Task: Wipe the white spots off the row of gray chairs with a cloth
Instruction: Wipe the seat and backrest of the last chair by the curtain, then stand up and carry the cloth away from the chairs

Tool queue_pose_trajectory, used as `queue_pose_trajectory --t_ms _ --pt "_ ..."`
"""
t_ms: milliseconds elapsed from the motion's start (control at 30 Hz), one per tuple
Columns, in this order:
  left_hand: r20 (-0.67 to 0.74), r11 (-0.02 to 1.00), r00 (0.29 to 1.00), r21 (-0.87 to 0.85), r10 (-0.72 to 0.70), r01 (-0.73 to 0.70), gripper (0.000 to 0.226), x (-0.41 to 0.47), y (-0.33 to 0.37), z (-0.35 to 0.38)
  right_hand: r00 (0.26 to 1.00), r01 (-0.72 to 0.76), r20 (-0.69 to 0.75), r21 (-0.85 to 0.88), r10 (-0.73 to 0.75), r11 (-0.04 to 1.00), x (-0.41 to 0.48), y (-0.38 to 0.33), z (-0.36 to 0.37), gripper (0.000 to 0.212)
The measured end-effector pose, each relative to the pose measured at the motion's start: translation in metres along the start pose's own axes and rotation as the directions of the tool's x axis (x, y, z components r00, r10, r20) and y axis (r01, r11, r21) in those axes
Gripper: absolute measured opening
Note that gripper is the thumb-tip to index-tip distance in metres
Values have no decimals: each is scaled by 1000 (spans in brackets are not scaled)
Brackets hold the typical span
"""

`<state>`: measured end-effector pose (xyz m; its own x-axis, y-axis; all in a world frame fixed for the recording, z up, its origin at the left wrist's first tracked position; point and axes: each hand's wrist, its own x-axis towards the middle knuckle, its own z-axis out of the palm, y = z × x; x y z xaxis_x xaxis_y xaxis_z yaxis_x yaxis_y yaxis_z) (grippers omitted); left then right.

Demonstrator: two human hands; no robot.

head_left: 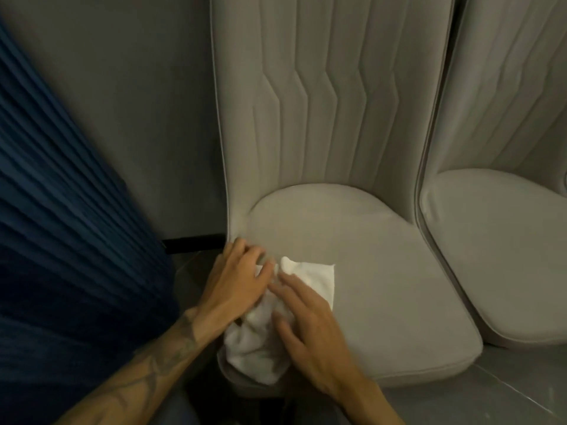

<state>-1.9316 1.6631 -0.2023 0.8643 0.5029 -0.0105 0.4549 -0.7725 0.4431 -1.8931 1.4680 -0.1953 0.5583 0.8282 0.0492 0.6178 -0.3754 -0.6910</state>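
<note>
A white cloth (316, 276) lies crumpled on the left front part of a gray padded chair seat (383, 271). My left hand (236, 280) rests on the cloth's left side near the seat's edge, fingers bent over the fabric. My right hand (306, 326) lies flat on the cloth with its fingers stretched toward the left hand. Part of the cloth hangs over the seat's front left corner. The chair's quilted backrest (322, 102) rises behind. A second gray chair (497, 246) stands directly to the right. I see no white spots on the visible upholstery.
A dark blue pleated curtain (61, 210) fills the left side. A gray wall (129, 102) stands behind, with a black skirting strip (193, 243). Gray floor tiles (506, 388) show at the lower right, in front of the chairs.
</note>
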Motion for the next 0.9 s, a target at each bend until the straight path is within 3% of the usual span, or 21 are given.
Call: queue_pose_trajectory --t_ms 67,167,267,333,433,633,900 --pt "16 999 1000 -39 -5 5 45 -2 -5 -2 993 -80 -91 -48 75 996 1 6 -4 60" --pt "39 992 997 -105 -67 70 65 -15 -8 -12 981 -180 -114 -201 160 963 1 4 -6 57" --pt "65 983 992 -144 -106 114 52 -38 -11 -12 970 -217 -163 -231 182 948 0 -2 1 22" --pt "160 959 971 -191 -179 208 42 -49 -6 -25 958 -285 -101 -218 269 933 -1 -14 -10 11" --pt "339 950 913 -130 -227 284 54 -66 9 -60 923 -378 19 -133 384 916 -16 -45 -47 12" --pt "498 981 854 -31 -153 194 55 -77 102 -178 888 -459 -2 77 461 885 -62 -133 -191 9" --pt "552 989 825 4 122 -149 51 -70 313 -297 811 -516 -181 229 557 825 -141 -209 -400 16"
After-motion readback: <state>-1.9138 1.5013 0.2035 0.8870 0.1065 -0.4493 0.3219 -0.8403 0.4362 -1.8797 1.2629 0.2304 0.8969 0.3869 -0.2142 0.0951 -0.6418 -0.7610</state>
